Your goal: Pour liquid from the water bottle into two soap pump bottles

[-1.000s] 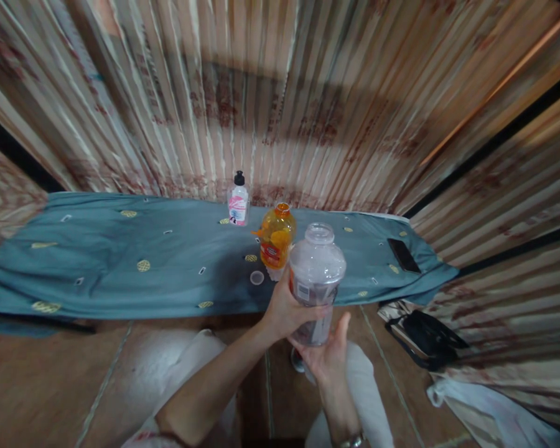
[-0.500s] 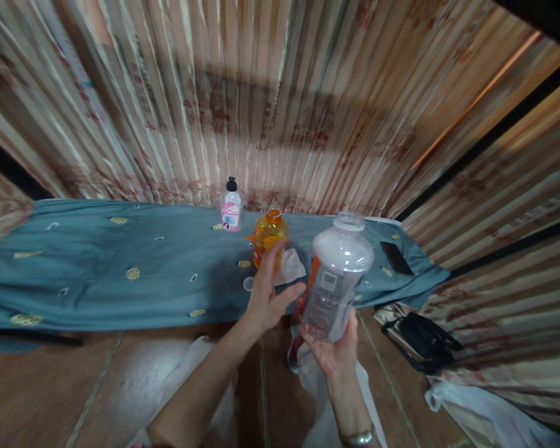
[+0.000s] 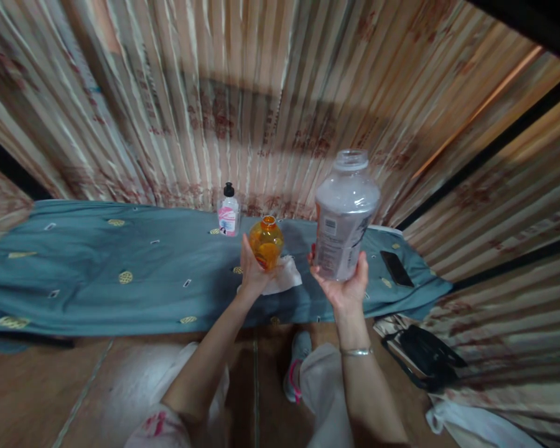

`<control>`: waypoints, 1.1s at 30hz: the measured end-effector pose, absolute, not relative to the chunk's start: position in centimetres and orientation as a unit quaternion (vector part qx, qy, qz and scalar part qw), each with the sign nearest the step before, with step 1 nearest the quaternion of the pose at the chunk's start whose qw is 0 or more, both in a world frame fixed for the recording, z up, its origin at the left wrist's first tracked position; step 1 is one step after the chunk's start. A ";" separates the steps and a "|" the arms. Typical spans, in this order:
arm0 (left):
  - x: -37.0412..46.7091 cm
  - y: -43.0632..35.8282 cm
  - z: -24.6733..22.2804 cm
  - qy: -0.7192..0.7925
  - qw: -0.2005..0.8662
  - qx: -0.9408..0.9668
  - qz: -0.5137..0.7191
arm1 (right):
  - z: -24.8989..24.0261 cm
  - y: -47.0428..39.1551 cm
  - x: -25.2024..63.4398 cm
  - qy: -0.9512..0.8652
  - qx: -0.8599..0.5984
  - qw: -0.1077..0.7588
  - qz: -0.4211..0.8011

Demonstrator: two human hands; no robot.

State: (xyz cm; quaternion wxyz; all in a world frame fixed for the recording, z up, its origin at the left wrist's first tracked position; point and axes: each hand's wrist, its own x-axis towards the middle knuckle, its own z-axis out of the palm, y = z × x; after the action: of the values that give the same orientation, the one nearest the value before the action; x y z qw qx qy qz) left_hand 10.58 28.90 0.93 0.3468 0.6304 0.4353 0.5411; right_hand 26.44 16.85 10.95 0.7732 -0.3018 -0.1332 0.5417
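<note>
Raised above the bed's right half, a large clear plastic bottle with a printed label and an uncapped mouth stands upright in my right hand, whose fingers wrap its base. My left hand is round the lower left side of a small orange see-through bottle, also without a cap. That bottle is slightly tilted, and some of my fingers are hidden behind it. Beneath it lies a white cloth or tissue on the blue-green sheet.
A clear bottle with a black cap and pink label stands behind, left of my left hand. A dark phone lies at the right of the sheet. A black bag is below at right. Striped curtains hang behind, with dark bars at right.
My right hand has lifted the large bottle higher. My left hand, open half a second ago, has moved to the orange bottle and closed round it.
</note>
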 end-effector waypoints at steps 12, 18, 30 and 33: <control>11.1 29.0 0.8 0.401 0.314 0.664 0.548 | 6.2 16.7 29.7 -0.123 -0.379 0.778 0.486; 10.6 28.4 1.0 0.404 0.282 0.691 0.529 | 5.2 15.0 31.9 -0.128 -0.394 0.789 0.454; 10.4 28.2 1.8 0.404 0.220 0.735 0.499 | 4.8 13.7 33.6 -0.120 -0.449 0.776 0.426; 10.6 28.3 1.6 0.409 0.219 0.734 0.496 | 4.6 13.6 34.1 -0.126 -0.450 0.779 0.418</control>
State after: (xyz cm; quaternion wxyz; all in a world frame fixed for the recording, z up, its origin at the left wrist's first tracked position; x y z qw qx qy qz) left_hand 10.59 28.26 1.58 0.2193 0.7337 0.4091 0.4963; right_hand 34.09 13.62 4.61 0.7789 -0.4503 -0.1262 0.4179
